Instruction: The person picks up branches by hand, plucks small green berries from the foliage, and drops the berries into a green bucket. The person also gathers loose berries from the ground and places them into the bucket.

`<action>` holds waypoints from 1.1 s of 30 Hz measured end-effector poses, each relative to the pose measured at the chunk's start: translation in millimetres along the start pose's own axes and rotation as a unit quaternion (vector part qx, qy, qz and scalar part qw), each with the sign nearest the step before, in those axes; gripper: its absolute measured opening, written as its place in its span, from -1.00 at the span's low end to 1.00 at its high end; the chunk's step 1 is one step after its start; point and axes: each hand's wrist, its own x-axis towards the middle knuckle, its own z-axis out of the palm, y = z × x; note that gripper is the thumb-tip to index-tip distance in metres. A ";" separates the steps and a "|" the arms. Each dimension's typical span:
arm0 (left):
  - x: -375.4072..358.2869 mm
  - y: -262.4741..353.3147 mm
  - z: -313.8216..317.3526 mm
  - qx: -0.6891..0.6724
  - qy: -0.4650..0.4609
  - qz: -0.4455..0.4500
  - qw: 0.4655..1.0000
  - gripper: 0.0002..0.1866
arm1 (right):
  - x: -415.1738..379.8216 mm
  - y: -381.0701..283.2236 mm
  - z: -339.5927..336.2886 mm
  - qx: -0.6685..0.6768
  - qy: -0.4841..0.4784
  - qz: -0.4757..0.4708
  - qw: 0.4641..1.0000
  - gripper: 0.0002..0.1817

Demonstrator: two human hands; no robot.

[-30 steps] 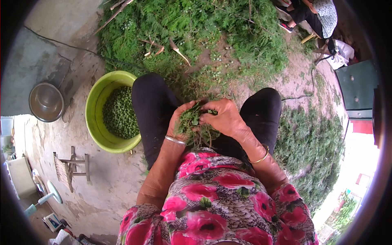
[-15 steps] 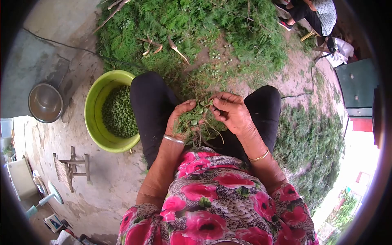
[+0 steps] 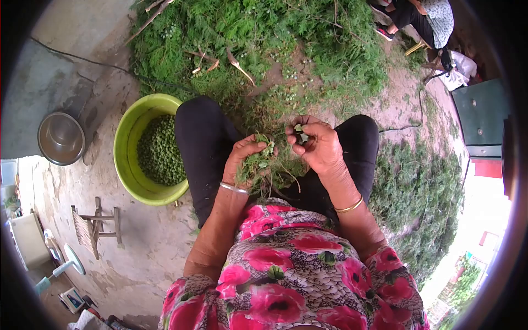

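My left hand (image 3: 243, 157) is closed around a leafy green sprig (image 3: 262, 162) with thin stems trailing down, held above my lap between my knees. To its right and a little apart, my right hand (image 3: 316, 144) is curled, with small green berries (image 3: 301, 132) pinched in its fingers. Beside my left knee stands a lime-green tub (image 3: 125, 148) partly filled with many similar green berries (image 3: 159, 154).
A heap of green branches (image 3: 220, 33) covers the ground ahead, and more cuttings (image 3: 418, 192) lie at right. A metal basin (image 3: 61, 138) and small stool (image 3: 96, 225) stand at left. Another person (image 3: 439, 22) sits at the upper right.
My right hand has pulled away from the sprig, slightly up and to the right, with green berries now in its fingers. My left hand keeps the sprig in nearly the same spot.
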 end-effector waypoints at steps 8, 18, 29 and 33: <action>3.6 -3.5 -0.4 -0.009 0.009 0.017 1.000 -0.88 | -2.2 20.5 2.8 -0.363 -0.041 -0.064 0.929 -0.86; 1.7 0.0 -1.7 0.054 0.015 -0.003 0.998 -0.85 | 2.1 23.3 -6.1 -0.197 -0.028 -0.047 0.979 -0.90; 4.5 -2.8 -3.0 0.094 0.020 0.026 0.995 -0.82 | 4.5 21.6 -9.9 -0.303 -0.033 -0.072 0.950 -0.92; 1.0 -0.1 2.8 0.084 0.001 0.026 0.996 -0.80 | 5.0 27.0 -4.2 -0.111 0.004 -0.029 0.993 -0.92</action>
